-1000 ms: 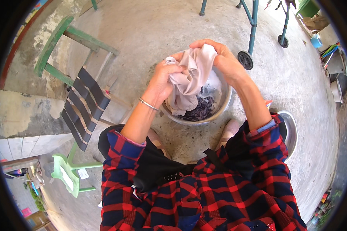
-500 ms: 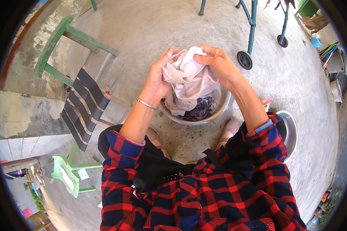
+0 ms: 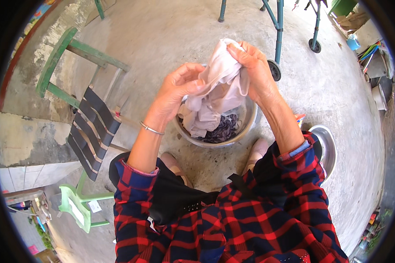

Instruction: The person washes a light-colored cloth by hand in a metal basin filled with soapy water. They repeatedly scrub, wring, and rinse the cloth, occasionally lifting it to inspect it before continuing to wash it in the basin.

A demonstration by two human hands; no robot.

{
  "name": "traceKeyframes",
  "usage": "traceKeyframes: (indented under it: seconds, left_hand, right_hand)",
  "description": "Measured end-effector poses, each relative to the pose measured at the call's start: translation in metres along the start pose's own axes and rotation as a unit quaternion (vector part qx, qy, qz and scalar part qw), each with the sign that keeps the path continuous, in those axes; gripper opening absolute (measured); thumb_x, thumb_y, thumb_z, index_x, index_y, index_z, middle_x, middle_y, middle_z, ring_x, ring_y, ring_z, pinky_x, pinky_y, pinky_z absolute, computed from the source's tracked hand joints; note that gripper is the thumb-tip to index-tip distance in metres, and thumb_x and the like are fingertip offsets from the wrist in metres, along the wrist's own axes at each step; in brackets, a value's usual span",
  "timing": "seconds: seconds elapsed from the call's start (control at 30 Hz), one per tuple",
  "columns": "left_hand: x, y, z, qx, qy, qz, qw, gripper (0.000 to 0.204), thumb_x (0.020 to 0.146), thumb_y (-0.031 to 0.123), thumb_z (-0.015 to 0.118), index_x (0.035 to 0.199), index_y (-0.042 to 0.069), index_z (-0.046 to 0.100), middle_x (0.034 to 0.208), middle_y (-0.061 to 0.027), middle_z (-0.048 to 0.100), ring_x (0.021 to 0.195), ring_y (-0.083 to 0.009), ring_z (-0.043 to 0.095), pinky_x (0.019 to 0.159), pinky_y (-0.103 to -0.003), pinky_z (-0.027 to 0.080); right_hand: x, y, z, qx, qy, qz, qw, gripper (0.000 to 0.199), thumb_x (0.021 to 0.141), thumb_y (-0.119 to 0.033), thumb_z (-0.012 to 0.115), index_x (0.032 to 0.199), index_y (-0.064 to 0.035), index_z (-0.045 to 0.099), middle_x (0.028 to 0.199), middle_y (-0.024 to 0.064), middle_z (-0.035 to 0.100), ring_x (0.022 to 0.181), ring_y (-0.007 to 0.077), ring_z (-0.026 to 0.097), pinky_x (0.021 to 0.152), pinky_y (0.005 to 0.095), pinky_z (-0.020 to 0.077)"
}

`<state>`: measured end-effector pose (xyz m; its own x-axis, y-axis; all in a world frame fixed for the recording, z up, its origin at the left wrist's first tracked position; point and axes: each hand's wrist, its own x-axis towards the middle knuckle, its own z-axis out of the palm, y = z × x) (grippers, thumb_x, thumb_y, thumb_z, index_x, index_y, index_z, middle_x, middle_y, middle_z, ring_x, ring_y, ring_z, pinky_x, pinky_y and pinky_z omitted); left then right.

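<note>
A wet, pale pinkish garment (image 3: 219,92) hangs bunched over a metal basin (image 3: 245,129), its lower folds drooping into it. My right hand (image 3: 256,65) pinches the garment's upper end between thumb and fingers, lifting it to a peak. At the garment's left side is my left hand (image 3: 180,85), fingers curled and thumb against the cloth, its grip looser. Dark patterned cloth (image 3: 224,129) lies in the basin beneath. The garment hides much of the basin's far side.
Left of me stands a green wooden chair frame (image 3: 85,50) beside a seat with black straps (image 3: 94,131). A light green plastic stool (image 3: 74,208) is lower left. Another metal basin (image 3: 331,149) sits by my right knee. A wheeled blue-green frame (image 3: 278,39) stands ahead on the concrete floor.
My right hand has raised the garment's upper end, stretching it into a taller peak. My left hand's fingers have loosened and shifted down a little. The view has shifted slightly.
</note>
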<state>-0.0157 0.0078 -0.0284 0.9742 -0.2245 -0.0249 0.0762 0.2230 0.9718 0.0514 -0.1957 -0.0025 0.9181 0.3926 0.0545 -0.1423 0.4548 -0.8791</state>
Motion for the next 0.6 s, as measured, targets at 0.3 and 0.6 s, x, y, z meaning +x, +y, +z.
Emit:
traceKeyframes:
  seconds: [0.3,0.6]
  left_hand:
    - [-0.009,0.002,0.031,0.07,0.009,0.011,0.997,0.056,0.081,0.026,0.073,0.127,0.004,0.05,0.116,-0.0069,0.058,0.105,-0.0159,0.057,0.092,-0.03,0.044]
    - [-0.013,0.012,0.004,-0.26,-0.001,0.053,0.964,0.043,0.087,0.013,0.067,0.125,0.002,0.051,0.096,-0.0013,0.058,0.07,-0.0081,0.046,0.062,-0.023,0.04]
  right_hand:
    - [-0.003,0.004,0.003,0.074,0.029,0.024,0.997,0.017,0.094,-0.015,0.058,0.095,0.0014,0.06,0.086,0.0085,0.065,0.074,0.0152,0.063,0.069,0.0295,0.0532]
    - [-0.003,0.006,0.014,0.019,0.043,-0.007,0.999,0.015,0.094,-0.016,0.059,0.099,-0.0033,0.064,0.078,0.0038,0.064,0.065,0.0108,0.06,0.056,0.0247,0.049]
